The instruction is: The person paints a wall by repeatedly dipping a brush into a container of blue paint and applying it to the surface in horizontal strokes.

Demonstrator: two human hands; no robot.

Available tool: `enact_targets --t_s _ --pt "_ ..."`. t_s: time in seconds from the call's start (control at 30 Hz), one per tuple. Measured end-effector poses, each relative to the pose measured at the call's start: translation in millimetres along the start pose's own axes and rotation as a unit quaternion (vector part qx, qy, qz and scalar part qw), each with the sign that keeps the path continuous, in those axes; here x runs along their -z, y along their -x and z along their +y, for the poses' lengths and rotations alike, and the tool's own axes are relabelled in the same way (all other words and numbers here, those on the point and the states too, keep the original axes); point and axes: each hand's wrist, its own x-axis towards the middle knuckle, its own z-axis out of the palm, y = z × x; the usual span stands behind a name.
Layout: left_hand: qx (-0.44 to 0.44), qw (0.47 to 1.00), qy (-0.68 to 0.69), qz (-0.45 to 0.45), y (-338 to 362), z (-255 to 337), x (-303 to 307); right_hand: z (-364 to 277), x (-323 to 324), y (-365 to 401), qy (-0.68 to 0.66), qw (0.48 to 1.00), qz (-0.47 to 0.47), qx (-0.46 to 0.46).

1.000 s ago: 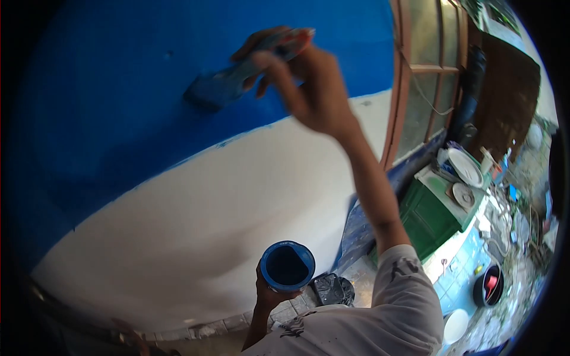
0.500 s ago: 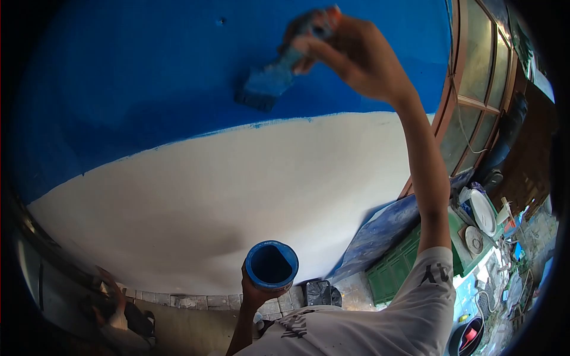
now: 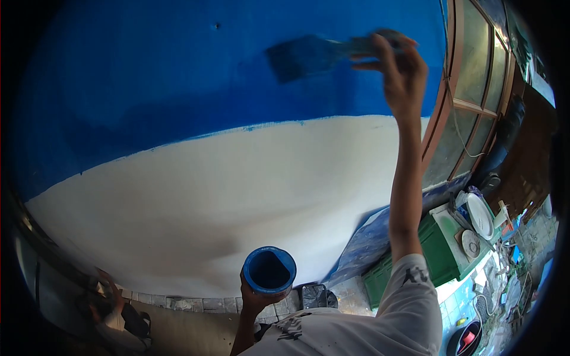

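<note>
In my right hand [image 3: 405,74] is a wide paintbrush [image 3: 303,57], gripped by its handle and slightly blurred. Its bristles point left and overlap the blue upper part of the wall [image 3: 178,77]. Below a wavy edge the wall's lower part is white [image 3: 237,178]. Low in front of my body, my left hand [image 3: 256,299] is wrapped round a paint can [image 3: 270,270]. Blue paint coats the can's rim and inside, and its mouth faces up toward me.
A wood-framed window [image 3: 475,89] borders the wall at right. Beneath it stands a green crate [image 3: 439,249] with plates on top. A black bucket [image 3: 465,339] and scattered clutter lie lower right. Another person [image 3: 119,320] is at lower left. A black bag [image 3: 314,295] sits at the wall's foot.
My right hand has moved to the right with the paintbrush, which has swung from pointing down-left to nearly level. The paint can stays in my left hand at about the same place.
</note>
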Motion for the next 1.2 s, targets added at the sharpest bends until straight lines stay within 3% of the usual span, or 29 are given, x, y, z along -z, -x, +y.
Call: enact_targets --t_s 0.1,0.2,0.27,0.33,0.4,0.53,0.63,0.7,0.73,0.8,0.87,0.9,0.93,0.97,1.0,1.03,1.07,1.13,1.2 --pt "-0.062 0.998 0.001 0.006 -8 31 -6 -20 30 28 0.109 0.974 0.197 0.004" --pt "-0.057 0.998 -0.005 0.005 -11 34 -2 -45 23 53 0.145 0.951 0.271 0.002" --pt "-0.049 0.999 -0.017 0.004 -10 25 1 -48 1 57 0.075 0.962 0.263 -0.009" --pt "-0.044 0.998 -0.034 -0.002 -11 22 10 -43 -22 53 -0.025 0.978 0.197 -0.064" --pt "0.007 0.999 0.04 -0.025 -14 23 9 -33 -50 54 -0.074 0.985 0.128 -0.085" --pt "0.086 0.982 0.156 -0.063 -18 31 11 -7 -38 78 -0.004 0.973 0.218 -0.07" --pt "-0.073 0.996 -0.002 -0.059 -13 58 19 -16 -12 97 0.096 0.92 0.375 -0.058" --pt "-0.073 0.995 -0.048 -0.049 -11 40 39 -26 -8 105 0.183 0.878 0.442 -0.034" --pt "-0.073 0.992 -0.096 -0.035 -7 25 53 -30 -13 104 0.188 0.876 0.443 -0.034" --pt "-0.072 0.978 -0.194 -0.011 -3 9 76 -35 -39 103 0.316 0.879 0.34 0.108" --pt "-0.065 0.993 -0.026 -0.093 -23 114 46 -40 -80 98 0.409 0.87 0.251 0.119" --pt "0.021 0.999 -0.018 -0.042 -16 84 59 -38 -111 96 0.325 0.898 0.232 0.187" --pt "0.023 0.998 -0.019 -0.052 -14 63 69 -66 -143 96 0.365 0.915 0.154 0.071" --pt "0.007 0.998 -0.031 -0.057 -15 44 80 -65 -165 89 0.31 0.926 0.13 0.174" --pt "-0.01 0.997 -0.044 -0.061 -19 31 88 -77 -185 83 0.263 0.94 0.118 0.183" --pt "-0.025 0.996 -0.055 -0.064 -21 25 95 -86 -196 82 0.208 0.963 0.101 0.136" --pt "-0.025 0.996 -0.054 -0.072 -23 24 100 -79 -197 81 0.216 0.962 0.103 0.135" --pt "-0.031 0.996 -0.049 -0.067 -21 23 110 -42 -192 80 0.141 0.966 0.194 0.101" --pt "-0.04 0.995 -0.061 -0.07 -18 26 120 -26 -149 79 0.121 0.961 0.245 0.036"
